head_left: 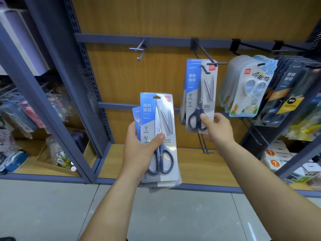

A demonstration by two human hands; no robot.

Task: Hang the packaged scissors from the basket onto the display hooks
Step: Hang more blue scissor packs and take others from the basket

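Head view: left hand [139,150] grips half-hidden stacked packs [165,119]; right hand [217,129] pinches hung pack [198,94].

Your left hand [139,150] holds a stack of scissors packs [159,136]. Your right hand [217,127] pinches a pack [199,94] hanging on a hook [208,56].

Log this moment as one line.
left hand holds stack of scissors packs | right hand pinches hung pack on hook | left hook bare
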